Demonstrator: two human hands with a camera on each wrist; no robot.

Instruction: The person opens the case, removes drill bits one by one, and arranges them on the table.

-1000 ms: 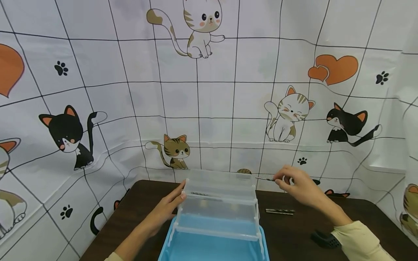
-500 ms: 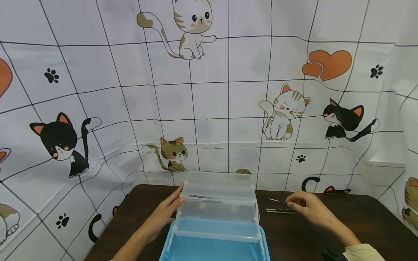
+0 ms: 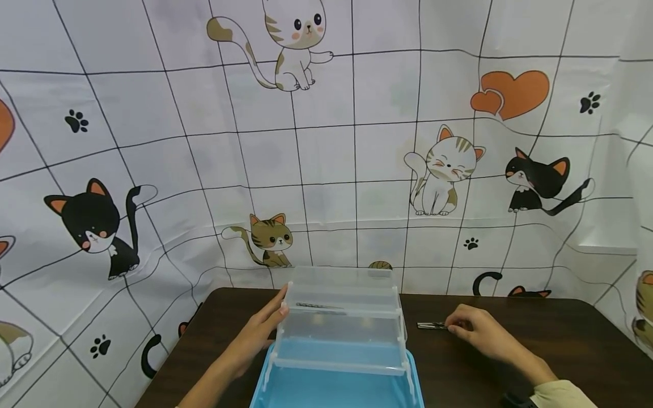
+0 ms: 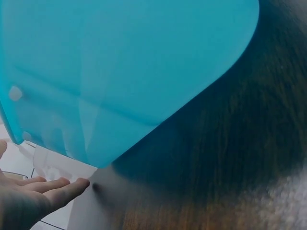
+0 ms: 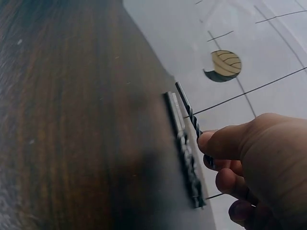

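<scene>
At the table's right part my right hand (image 3: 476, 331) pinches a thin twist drill bit (image 5: 187, 104) between thumb and index finger. Right beside it, thicker drill bits (image 5: 181, 143) lie side by side on the dark table. My left hand (image 3: 250, 340) rests with extended fingers against the left side of the clear plastic trays (image 3: 342, 323). These trays stand raised in steps over a blue box (image 3: 336, 391). One slender drill bit (image 3: 318, 306) lies in an upper tray. In the left wrist view the blue box wall (image 4: 129, 57) fills much of the picture.
The dark wooden table (image 3: 530, 323) reaches back to a white curtain (image 3: 326, 158) printed with cats and grid lines. Around my right wrist is a black strap (image 3: 517, 399), partly cut off by the frame's lower edge.
My right hand has moved away from the trays, down and to the right, bringing the thin drill bit beside the thicker ones. The left hand stays at the trays. The head view has shifted slightly.
</scene>
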